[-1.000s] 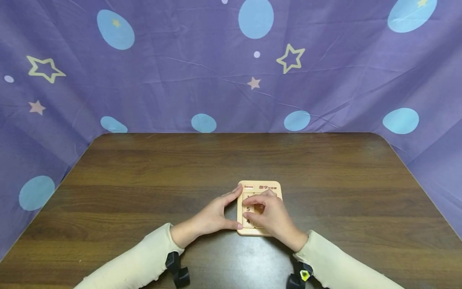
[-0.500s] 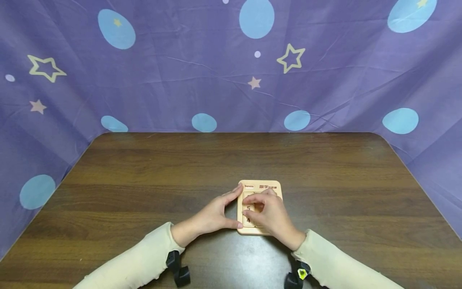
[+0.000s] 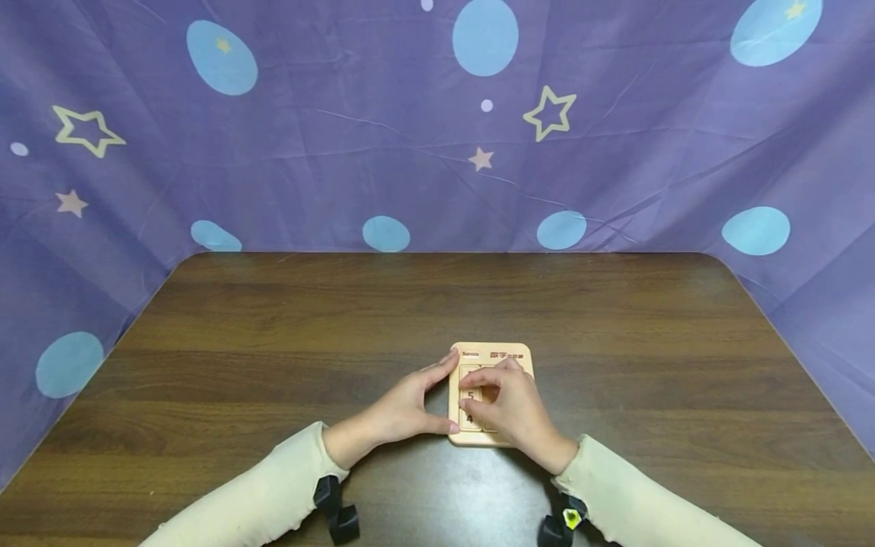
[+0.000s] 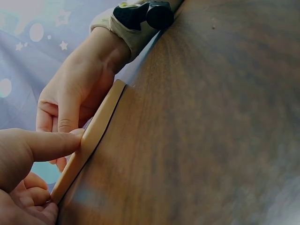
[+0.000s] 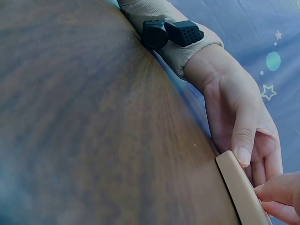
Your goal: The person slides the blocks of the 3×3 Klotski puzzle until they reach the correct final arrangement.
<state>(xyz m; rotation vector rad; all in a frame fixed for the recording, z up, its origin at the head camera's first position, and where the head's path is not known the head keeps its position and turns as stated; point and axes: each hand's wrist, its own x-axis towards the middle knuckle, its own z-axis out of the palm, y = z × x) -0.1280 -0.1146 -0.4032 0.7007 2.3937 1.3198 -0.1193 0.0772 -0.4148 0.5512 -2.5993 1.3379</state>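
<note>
A pale wooden number sliding puzzle lies flat on the table, with red print along its far edge. Tiles showing 5 and 4 are visible in its left column; the tiles farther right are mostly covered. My left hand holds the puzzle's left side, thumb at the near corner and fingers at the far one. Over the tiles is my right hand, its index finger and thumb apart on either side of the 5. In the left wrist view, the left thumb presses the puzzle's pale side edge.
The brown wooden table extends around the puzzle on all sides. A purple cloth with stars and blue spots hangs behind it. Black wrist cameras sit below both cream sleeves.
The puzzle and the left hand stay in place. The right wrist has shifted very slightly to the left, while its fingertips remain over the left column of tiles.
</note>
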